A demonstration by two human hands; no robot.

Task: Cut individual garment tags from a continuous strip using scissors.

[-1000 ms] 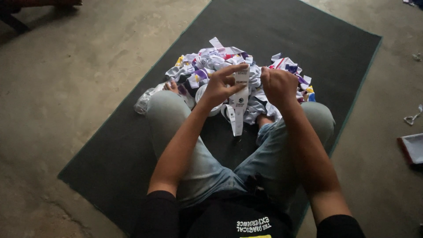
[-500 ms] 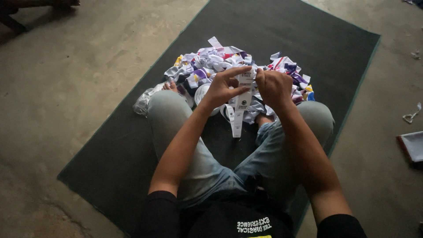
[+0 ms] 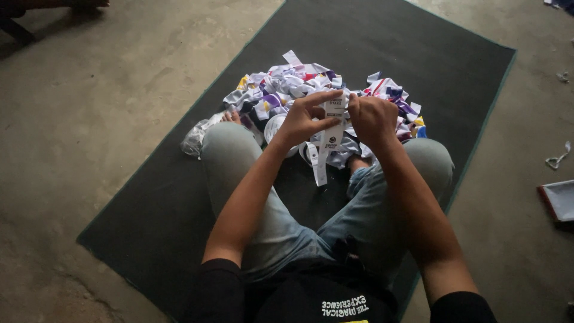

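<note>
**Q:** What is held, and where?

**A:** One long white printed strip (image 3: 330,133) is shown pinched near its upper end between the left hand (image 3: 303,119) and the right hand (image 3: 372,118), above the gap between the bent knees. The left fingers are closed on the strip's left edge; the right hand is curled at its right edge, though the exact contact is partly hidden. The lower end hangs free.

**Q:** How may the strip be expected to handle?

**A:** It is judged light, thin and limp, easily creased or torn. A fingertip pinch at the edges near the top is considered best suited.

**Q:** What counts are recorded?

**A:** One strip in hand, two hands, one dark mat (image 3: 418,54). A heap of mixed white, purple and yellow pieces (image 3: 287,87) lies beyond the knees; its pieces cannot be counted. A crumpled clear bag (image 3: 197,136) is seen beside the left knee, and a red-edged tray (image 3: 559,200) at the right border.
</note>
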